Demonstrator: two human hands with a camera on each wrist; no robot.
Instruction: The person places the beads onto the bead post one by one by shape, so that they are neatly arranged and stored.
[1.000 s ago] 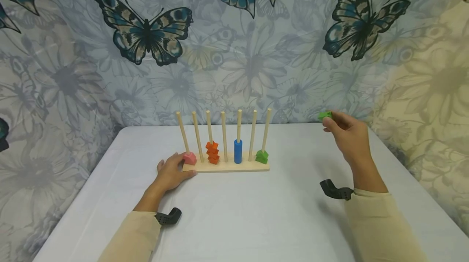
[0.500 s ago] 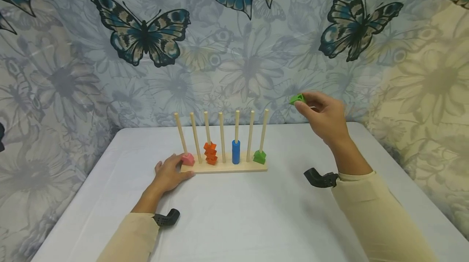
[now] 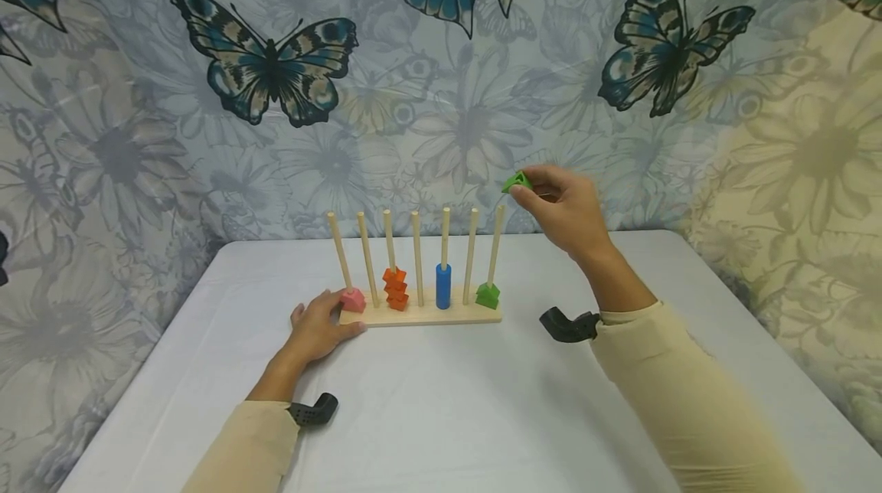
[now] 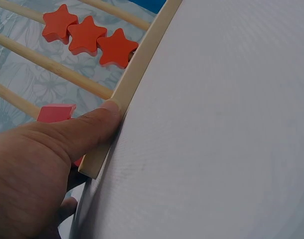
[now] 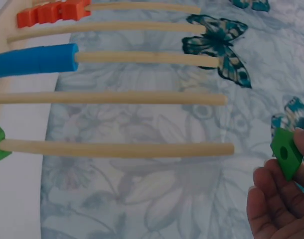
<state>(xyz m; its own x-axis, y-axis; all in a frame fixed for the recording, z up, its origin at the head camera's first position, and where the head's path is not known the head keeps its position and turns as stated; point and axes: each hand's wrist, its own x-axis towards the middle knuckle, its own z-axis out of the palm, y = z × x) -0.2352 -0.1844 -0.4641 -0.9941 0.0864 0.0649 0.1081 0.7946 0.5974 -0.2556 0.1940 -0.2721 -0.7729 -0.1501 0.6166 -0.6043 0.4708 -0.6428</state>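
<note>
My right hand (image 3: pixel 568 210) pinches a green triangular bead (image 3: pixel 517 182) just above and to the right of the tip of the rightmost peg (image 3: pixel 496 240). In the right wrist view, a hole shows in the held bead (image 5: pixel 289 152), apart from the peg end. My left hand (image 3: pixel 318 331) grips the left end of the wooden peg board (image 3: pixel 427 316), its thumb on the front edge. At the foot of the rightmost peg sits another green bead (image 3: pixel 488 296). Orange star beads (image 3: pixel 396 290), a blue cylindrical stack (image 3: pixel 443 286) and a pink bead (image 3: pixel 353 300) are on other pegs.
The board stands on a white table (image 3: pixel 441 401). Behind it hangs a cloth backdrop (image 3: pixel 475 133) printed with butterflies and flowers. Several pegs, such as the middle one (image 3: pixel 417 256), hold no beads. A black camera (image 3: pixel 568 324) is strapped at the right wrist.
My right hand has moved left and up with the green bead, from the table's far right to near the rightmost peg's tip. The left hand keeps its grip on the board.
</note>
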